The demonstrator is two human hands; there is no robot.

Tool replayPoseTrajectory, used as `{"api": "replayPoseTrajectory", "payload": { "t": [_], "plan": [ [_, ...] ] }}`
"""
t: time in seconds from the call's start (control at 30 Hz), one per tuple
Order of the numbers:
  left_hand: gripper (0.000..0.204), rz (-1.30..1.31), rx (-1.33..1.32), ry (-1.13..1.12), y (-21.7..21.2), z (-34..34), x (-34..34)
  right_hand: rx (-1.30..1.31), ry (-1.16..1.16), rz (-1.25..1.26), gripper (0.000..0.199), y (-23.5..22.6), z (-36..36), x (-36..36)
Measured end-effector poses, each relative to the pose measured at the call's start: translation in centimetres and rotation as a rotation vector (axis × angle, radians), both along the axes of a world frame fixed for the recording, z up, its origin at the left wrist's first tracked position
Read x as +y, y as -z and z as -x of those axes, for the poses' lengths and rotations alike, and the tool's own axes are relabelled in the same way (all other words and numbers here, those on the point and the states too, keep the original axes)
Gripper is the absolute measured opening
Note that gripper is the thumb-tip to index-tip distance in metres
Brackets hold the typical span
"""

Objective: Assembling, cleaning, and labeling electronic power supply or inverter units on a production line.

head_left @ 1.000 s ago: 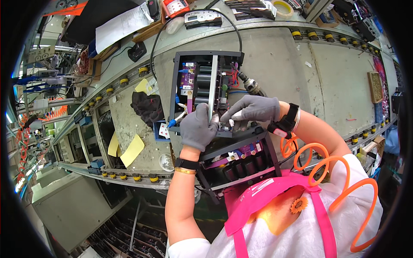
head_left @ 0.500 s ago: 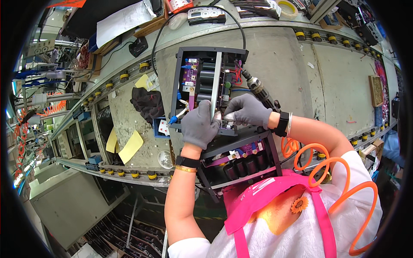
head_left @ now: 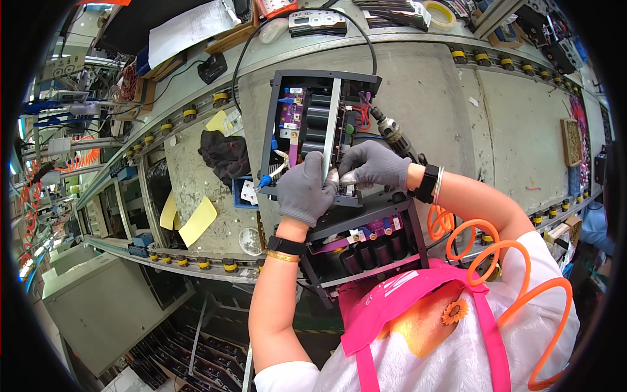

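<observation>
An open black chassis [head_left: 282,111] with a purple circuit board [head_left: 292,124] and dark capacitors lies on the grey workbench. A silver bar [head_left: 331,121] runs down its middle. Both my hands wear grey gloves and meet at the near end of that bar. My left hand [head_left: 304,193] curls over the chassis front edge, fingers closed at the bar's end. My right hand [head_left: 377,165] pinches the same spot from the right. What sits between the fingertips is hidden. A second black chassis [head_left: 366,245] with capacitors lies just below my wrists.
A powered screwdriver [head_left: 394,135] lies right of the chassis, and an orange coiled hose [head_left: 496,248] loops by my right arm. A black cloth [head_left: 225,153], a blue tray [head_left: 245,193], yellow notes [head_left: 196,221] and a clear dish [head_left: 250,240] lie left. Roller rails [head_left: 196,261] edge the bench.
My right hand has drawn slightly left, closer to my left hand at the bar's end. Otherwise the hands and chassis stay where they were.
</observation>
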State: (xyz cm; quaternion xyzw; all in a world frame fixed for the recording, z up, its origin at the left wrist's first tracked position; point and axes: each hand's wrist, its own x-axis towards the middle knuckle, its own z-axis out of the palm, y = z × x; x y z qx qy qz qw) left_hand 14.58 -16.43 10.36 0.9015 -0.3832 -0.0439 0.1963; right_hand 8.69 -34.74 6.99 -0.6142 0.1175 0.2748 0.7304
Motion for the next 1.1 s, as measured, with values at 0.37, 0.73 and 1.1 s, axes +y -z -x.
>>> {"api": "replayPoseTrajectory", "payload": {
  "t": [0.37,0.73,1.1],
  "plan": [
    [0.029,0.037,-0.088,-0.022,-0.2,0.4,-0.5,0.038,-0.04,0.103,0.018,-0.4,0.0,0.7],
    [0.028,0.084,-0.063,0.144,-0.3,-0.5,-1.2,0.074,-0.093,0.132,0.015,-2.1,1.1,1.3],
    [0.041,0.046,-0.153,-0.041,-1.4,2.2,0.5,-0.935,0.025,1.177,0.032,-2.9,8.0,-12.5]
  ]
}}
